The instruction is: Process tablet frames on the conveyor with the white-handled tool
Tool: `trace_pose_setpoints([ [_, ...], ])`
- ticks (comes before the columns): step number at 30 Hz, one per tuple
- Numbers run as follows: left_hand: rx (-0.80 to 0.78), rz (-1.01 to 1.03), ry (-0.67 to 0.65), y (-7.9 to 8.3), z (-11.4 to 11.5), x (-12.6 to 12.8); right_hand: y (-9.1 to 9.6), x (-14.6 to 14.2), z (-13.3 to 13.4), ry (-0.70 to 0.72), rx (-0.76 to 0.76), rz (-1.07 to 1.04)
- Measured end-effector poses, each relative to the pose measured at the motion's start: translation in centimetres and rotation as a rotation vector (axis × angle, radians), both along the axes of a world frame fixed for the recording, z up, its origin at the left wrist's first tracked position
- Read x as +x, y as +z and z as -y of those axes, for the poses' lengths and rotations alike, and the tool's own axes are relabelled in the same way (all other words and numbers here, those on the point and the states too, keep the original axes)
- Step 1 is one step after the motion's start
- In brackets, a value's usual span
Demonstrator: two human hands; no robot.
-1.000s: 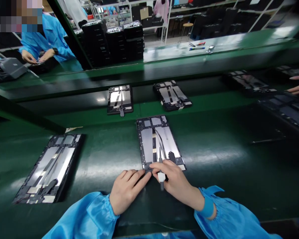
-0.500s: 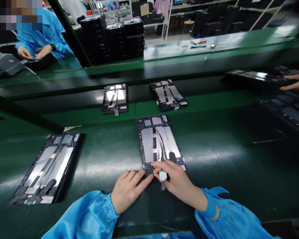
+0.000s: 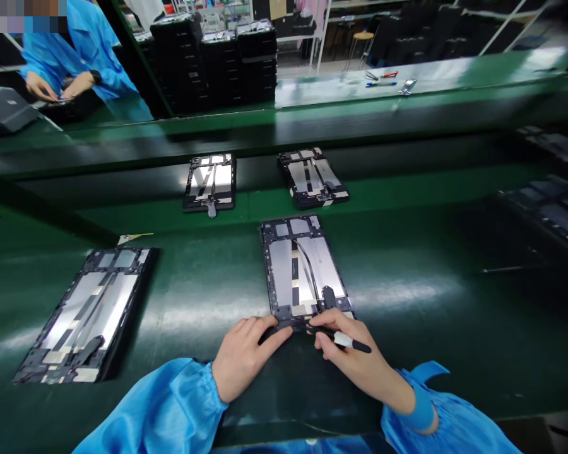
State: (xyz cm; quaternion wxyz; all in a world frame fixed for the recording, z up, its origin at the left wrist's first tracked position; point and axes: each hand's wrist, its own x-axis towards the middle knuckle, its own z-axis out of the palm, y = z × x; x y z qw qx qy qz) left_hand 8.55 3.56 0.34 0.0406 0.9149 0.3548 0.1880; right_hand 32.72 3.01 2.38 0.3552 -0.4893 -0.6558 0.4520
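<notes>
Left hand (image 3: 248,359): I rest the fingers open, pressing on the near edge of the tablet frame (image 3: 280,271), which lies just past my fingertips | Right hand (image 3: 355,356): I pinch a black pick tool (image 3: 355,343) pen-style, its tip low against the frame's edge, wrist steady.

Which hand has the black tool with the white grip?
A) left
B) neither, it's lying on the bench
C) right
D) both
C. The right hand pinches the black tool with the white grip by its fingers, while the left hand holds no tool and rests at the lower edge of the tablet frame.
</notes>
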Motion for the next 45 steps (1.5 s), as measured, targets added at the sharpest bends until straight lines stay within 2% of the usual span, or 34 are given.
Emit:
trace_pose_setpoints([
  [6, -0.006, -0.006, 0.010, 0.0, -0.1, 0.0, 0.4, -0.1, -0.3, 0.031, 0.092, 0.053],
  [13, 0.010, 0.009, 0.004, 0.0, -0.1, 0.0, -0.2, 1.4, -0.4, -0.070, -0.034, 0.062],
  [17, 0.042, -0.010, -0.024, 0.2, -0.2, -0.5, -0.4, 1.9, -0.4, -0.069, -0.102, 0.008],
  [21, 0.083, 0.015, -0.078, 0.4, -0.3, -1.0, -0.1, 1.3, -0.3, 0.009, -0.131, -0.064],
  [27, 0.074, 0.046, -0.083, 0.5, -0.4, -1.0, 1.1, 0.1, -0.4, 0.173, 0.037, -0.058],
  [31, 0.066, 0.050, -0.084, 0.4, -0.6, -1.0, 1.6, 0.0, -0.5, 0.240, 0.065, -0.030],
  [33, 0.064, 0.053, -0.074, 0.4, -0.7, -1.0, 1.6, 0.1, -0.5, 0.237, 0.033, -0.027],
  [36, 0.043, 0.063, -0.064, 0.7, 0.0, -1.0, 1.3, 0.5, -0.3, 0.164, -0.129, -0.064],
  [40, -0.013, 0.059, -0.171, 1.1, 2.0, 0.2, 0.4, 1.7, 0.1, 0.110, -0.341, -0.092],
  [42, -0.027, 0.000, -0.225, 1.1, 2.8, 1.0, 0.0, 2.1, 0.2, 0.119, -0.374, -0.075],
  [45, -0.045, -0.086, -0.265, 0.8, 3.1, 1.7, -0.1, 2.4, 0.2, 0.144, -0.338, -0.011],
])
